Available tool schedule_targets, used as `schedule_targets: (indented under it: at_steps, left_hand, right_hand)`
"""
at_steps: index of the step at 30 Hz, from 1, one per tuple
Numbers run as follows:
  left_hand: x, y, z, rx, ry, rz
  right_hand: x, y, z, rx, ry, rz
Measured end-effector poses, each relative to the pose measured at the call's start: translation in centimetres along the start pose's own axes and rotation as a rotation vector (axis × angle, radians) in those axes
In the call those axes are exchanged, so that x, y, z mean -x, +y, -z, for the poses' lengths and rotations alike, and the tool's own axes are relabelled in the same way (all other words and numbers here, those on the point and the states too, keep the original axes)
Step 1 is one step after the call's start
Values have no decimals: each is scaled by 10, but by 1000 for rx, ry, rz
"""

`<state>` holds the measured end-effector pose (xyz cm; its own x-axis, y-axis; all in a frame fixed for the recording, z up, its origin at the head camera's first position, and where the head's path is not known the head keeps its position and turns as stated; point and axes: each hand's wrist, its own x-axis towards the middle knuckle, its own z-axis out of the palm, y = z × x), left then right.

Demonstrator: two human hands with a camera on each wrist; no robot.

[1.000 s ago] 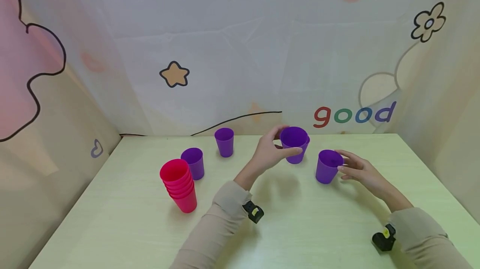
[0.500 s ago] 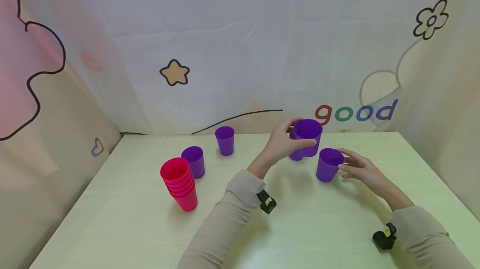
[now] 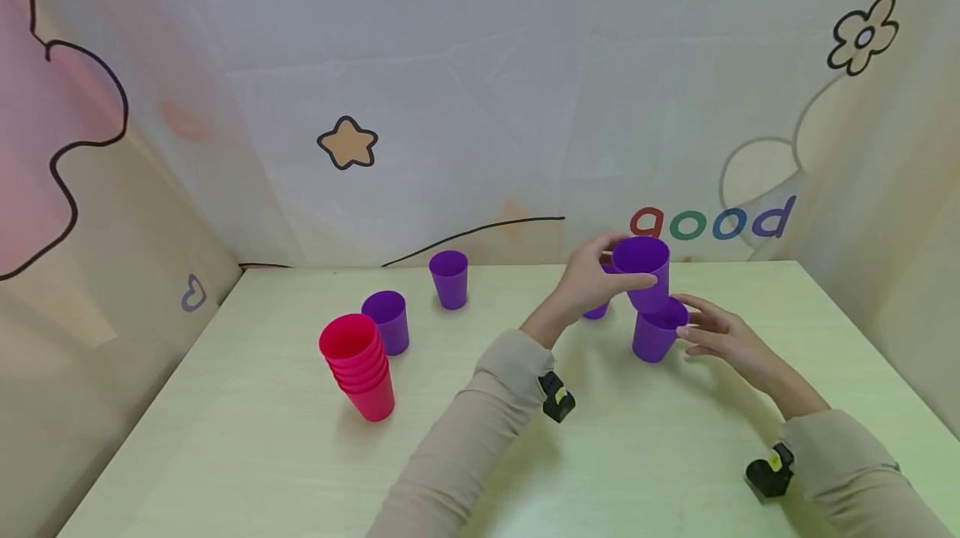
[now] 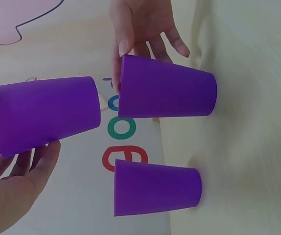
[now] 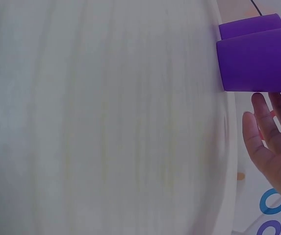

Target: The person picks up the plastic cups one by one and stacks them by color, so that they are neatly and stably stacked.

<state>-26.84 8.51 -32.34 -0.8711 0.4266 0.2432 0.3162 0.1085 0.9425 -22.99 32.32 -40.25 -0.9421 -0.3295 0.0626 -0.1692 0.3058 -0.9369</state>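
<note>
- Pale cloth backdrop (image 3: 450,88) with a printed star, flower and coloured lettering hangs behind a light, yellow-green tabletop (image 3: 247,455).
- Left hand (image 3: 588,280) holds a smooth purple tapered cup (image 3: 643,271) off the table, thumb on one side and fingers on the other, its mouth facing up.
- Directly below it, a second purple tapered cup (image 3: 652,341) stands upright on the table; the left wrist view shows a gap between the raised base and this rim.
- Right hand (image 3: 723,334) is beside that standing cup, fingers fairly straight and spread, thumb and fingertips at its side near the rim; how firmly they touch, I cannot tell.
- Another upright purple cup (image 4: 157,188) stands near it, partly hidden behind the left hand in the head view.
- Well to the left are a nested stack of bright pinkish-red cups (image 3: 367,371), a purple cup just behind the stack (image 3: 390,324) and a purple cup farther back (image 3: 451,280).
- Both forearms wear beige sleeves (image 3: 465,430) with small black wrist devices (image 3: 557,396).
</note>
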Motion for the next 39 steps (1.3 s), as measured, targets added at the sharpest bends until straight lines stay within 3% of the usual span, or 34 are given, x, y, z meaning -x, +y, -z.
schedule_targets:
  at_steps: [16,24,30,39]
  left_hand:
    - [-3,-15,-18,-27,-20,92]
    - [-6,-27,-34,-109,24,139]
    - [-6,-33,-41,-117,52,134]
    - [-7,-43,-44,-174,13,81]
  right_hand:
    - [2,-3,-1,6,12,-37]
    - [4,-2,0,21,29,-57]
    - [4,-2,0,21,25,-44]
    - [2,0,1,36,21,-23]
